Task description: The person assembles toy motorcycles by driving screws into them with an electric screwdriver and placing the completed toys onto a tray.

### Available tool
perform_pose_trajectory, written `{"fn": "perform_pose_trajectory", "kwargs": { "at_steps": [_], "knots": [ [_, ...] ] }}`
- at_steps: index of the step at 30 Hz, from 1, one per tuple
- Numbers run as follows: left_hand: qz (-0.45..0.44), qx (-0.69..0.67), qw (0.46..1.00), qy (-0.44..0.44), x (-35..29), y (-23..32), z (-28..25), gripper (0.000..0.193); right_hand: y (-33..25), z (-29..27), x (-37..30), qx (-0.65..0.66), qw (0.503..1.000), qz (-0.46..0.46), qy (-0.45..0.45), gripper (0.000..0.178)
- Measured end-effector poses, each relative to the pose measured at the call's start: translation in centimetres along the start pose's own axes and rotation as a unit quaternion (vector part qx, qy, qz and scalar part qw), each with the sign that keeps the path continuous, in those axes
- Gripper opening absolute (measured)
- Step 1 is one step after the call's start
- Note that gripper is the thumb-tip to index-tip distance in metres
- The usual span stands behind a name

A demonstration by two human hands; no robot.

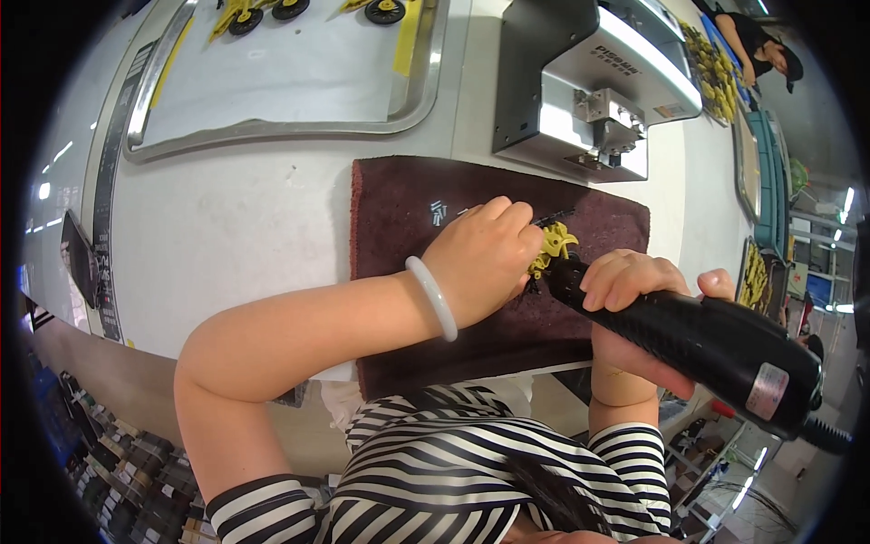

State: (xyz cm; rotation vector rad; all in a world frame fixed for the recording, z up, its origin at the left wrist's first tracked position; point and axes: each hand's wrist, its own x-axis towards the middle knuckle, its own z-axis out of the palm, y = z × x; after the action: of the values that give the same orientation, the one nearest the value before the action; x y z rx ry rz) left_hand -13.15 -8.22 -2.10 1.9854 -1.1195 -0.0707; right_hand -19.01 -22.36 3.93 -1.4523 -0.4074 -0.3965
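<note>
Works at a white counter (227,227), broad enough to carry everything within reach. Next in extent, a maroon cloth (408,358), laid flat at the near edge — probably as padding, to spare surfaces from scratches and stop small things from rolling off. Beyond it to the left, a metal tray (281,129), lined with a white sheet (290,91) and bearing yellow wheeled pieces (246,20); likely put there to be near without crowding the cloth. Beyond the cloth to the right, a grey machine (580,72), set back to leave room for both arms.

Then a black driver (707,340), slanting in from the right, nose toward the middle of the cloth and cord (826,435) trailing away at the far end, presumably out of the way. Gripped around the barrel by the right hand (634,281), fingers curled over the top, palm beneath — a full wrap, suited to steadying so thick a tool.

At the nose, a yellow part (555,243), over the cloth's middle. Clasped there by the left hand (480,254), nearly closed, apparently to resist twisting. Cannot tell exact fingertip contact, hidden beneath the knuckles. Smallest of all, pale blue bits (438,216), lying on the cloth just beyond, perhaps for easy picking.
</note>
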Motion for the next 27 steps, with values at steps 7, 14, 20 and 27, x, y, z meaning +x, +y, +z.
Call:
{"fn": "perform_pose_trajectory", "kwargs": {
  "at_steps": [7, 14, 20, 27],
  "knots": [
    [0.011, 0.021, 1.0, 0.008, -0.7, 0.1, -0.7, 0.033, -1.2, -1.2, 3.6, 0.075, 0.991, -0.105, -0.021, 0.089],
    [-0.005, 0.002, 1.0, -0.028, -0.6, 0.5, -1.4, 0.039, 0.3, -4.0, 12.4, -0.116, 0.979, -0.142, 0.089, 0.076],
    [-0.007, -0.02, 0.983, -0.184, 0.1, -0.4, -3.8, 0.052, 0.7, -3.3, 11.9, -0.126, 0.982, -0.13, 0.052, 0.077],
    [-0.025, -0.026, 0.981, -0.19, 0.4, -0.5, -3.5, 0.054, -2.5, 0.3, 4.4, 0.094, 0.992, -0.074, 0.027, 0.1]
  ]
}}
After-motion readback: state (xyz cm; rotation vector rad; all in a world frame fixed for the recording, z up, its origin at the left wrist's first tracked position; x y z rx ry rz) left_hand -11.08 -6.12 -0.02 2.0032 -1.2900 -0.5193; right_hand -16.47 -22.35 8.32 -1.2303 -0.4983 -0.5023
